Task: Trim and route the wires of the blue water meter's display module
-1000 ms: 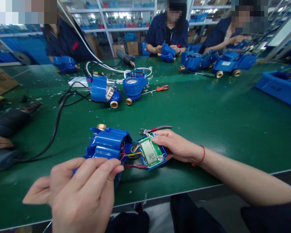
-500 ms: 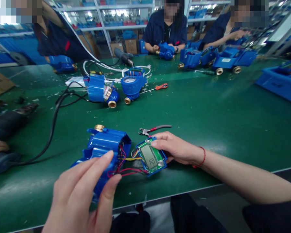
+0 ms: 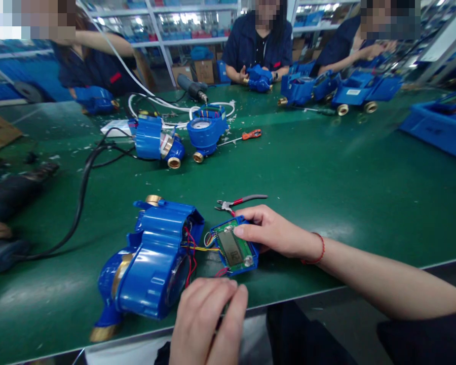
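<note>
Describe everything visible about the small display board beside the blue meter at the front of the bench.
The display board is a green circuit board with a grey LCD window, seated in a blue plastic frame. It lies face up on the green table, right of the blue meter. Red, yellow and other wires join them. The right hand grips its far edge.

Bright overhead light glares off the green table (image 3: 327, 167) on the far right. Edges bend and smear; the near left hand (image 3: 207, 324) is blurred.
</note>
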### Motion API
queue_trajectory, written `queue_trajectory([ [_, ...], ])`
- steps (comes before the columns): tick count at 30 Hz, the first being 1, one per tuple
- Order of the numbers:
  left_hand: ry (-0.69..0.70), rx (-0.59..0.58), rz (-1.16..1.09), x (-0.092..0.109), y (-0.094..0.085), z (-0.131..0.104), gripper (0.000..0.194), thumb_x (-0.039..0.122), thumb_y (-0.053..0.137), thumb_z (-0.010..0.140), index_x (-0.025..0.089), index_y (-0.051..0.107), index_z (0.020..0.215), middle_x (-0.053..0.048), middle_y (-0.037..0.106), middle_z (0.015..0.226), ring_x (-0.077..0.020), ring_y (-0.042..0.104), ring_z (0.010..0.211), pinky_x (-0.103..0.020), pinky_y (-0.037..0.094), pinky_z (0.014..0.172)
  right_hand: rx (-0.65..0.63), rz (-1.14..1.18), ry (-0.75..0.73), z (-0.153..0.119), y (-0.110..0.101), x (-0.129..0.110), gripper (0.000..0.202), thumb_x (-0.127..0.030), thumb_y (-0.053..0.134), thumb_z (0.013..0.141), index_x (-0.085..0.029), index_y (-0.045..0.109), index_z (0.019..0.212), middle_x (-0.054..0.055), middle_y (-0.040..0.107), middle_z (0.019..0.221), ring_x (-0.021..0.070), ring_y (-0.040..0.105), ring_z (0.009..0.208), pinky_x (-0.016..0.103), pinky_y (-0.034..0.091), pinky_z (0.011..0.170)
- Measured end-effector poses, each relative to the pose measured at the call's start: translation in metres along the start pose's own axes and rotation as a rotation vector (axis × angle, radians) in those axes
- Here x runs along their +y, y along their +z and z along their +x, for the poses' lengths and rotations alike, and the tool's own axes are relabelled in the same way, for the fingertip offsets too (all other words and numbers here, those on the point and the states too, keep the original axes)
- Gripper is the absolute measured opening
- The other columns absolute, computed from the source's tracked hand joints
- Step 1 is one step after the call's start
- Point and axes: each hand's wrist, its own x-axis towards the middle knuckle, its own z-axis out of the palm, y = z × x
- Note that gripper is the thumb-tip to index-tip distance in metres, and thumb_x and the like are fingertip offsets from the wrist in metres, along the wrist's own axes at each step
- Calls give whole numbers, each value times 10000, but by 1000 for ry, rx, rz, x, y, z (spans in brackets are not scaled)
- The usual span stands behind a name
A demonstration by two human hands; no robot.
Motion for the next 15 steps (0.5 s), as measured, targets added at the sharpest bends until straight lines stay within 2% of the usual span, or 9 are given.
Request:
queue_trajectory([
  [3,-107,69,66,-13,7,1,256,-34,693,782,86,673,1008,-101,678,995,-185,661,960,-284,517,916,-9,-37,-59,-1,0,-1,638,-763,627,718,-154,436,697,-7,447,687,67,376,573,200,381,517],
  [5,-219,51,118,-12,11,-1,196,84,701,840,93,648,1028,-101,690,993,-162,674,914,-232,526,869,-7,-68,-101,-1,0,-1,628,-750,617,737,-159,414,677,-3,447,697,77,380,599,217,386,553],
  [8,-401,-40,106,-7,14,-5,174,281,614,935,136,625,1030,-56,712,894,-124,686,734,-182,547,717,1,-125,-152,-1,-1,-1,578,-694,598,781,-163,400,670,-5,434,704,84,368,618,230,361,579],
  [11,-513,-132,-46,-6,12,-6,115,284,593,942,188,634,989,-6,710,817,-116,685,670,-182,554,671,13,-202,-201,-1,-1,0,487,-580,588,821,-159,408,656,-7,414,705,94,356,646,237,320,595],
  [15,-656,-239,-225,-11,7,-2,119,298,596,925,205,669,934,-12,717,798,-148,692,657,-217,558,610,32,-304,-271,-2,0,1,396,-447,591,836,-152,424,632,-12,393,695,103,352,679,250,289,632],
])
